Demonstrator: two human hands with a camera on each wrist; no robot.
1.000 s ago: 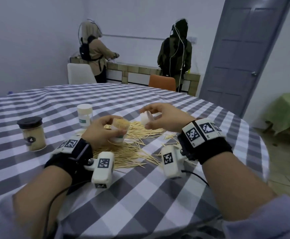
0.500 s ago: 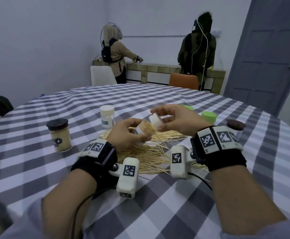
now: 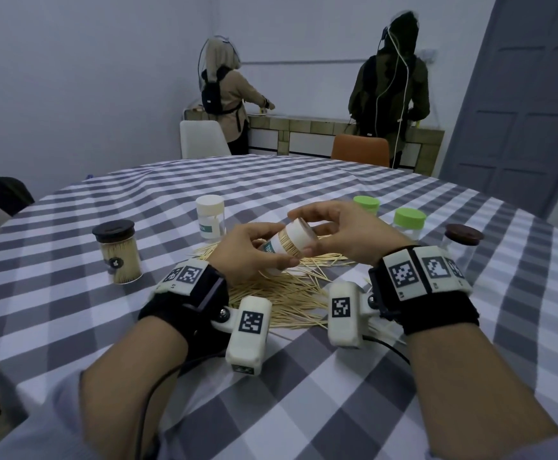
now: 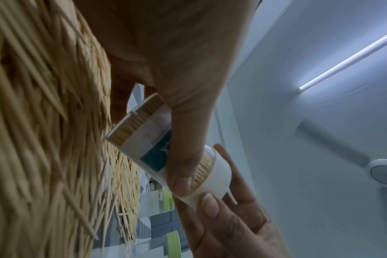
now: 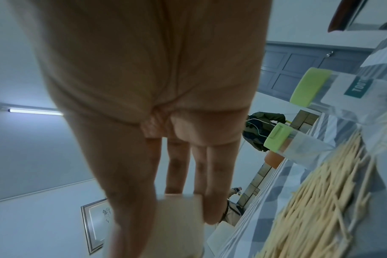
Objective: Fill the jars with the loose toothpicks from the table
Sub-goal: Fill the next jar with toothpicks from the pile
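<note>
A small clear jar (image 3: 279,252), packed with toothpicks, is tilted above the loose toothpick pile (image 3: 284,297). My left hand (image 3: 264,260) grips its labelled body. My right hand (image 3: 320,230) holds the white lid (image 3: 299,234) on the jar's mouth, thumb below and fingers above. The left wrist view shows the jar (image 4: 148,139) with the lid (image 4: 218,174) seated on its end and my left thumb across its side. In the right wrist view the lid (image 5: 179,220) is a blur between my fingers, and the pile (image 5: 320,200) lies to the right.
On the checked tablecloth (image 3: 337,393) stand a full dark-lidded jar (image 3: 118,257), a white-lidded jar (image 3: 210,217), two green-lidded jars (image 3: 408,220) and a brown-lidded jar (image 3: 463,240). Two people stand at a far counter behind two chairs.
My right hand has brought the white lid from beside the open jar onto its mouth. The left hand has tilted the jar toward the right hand.
</note>
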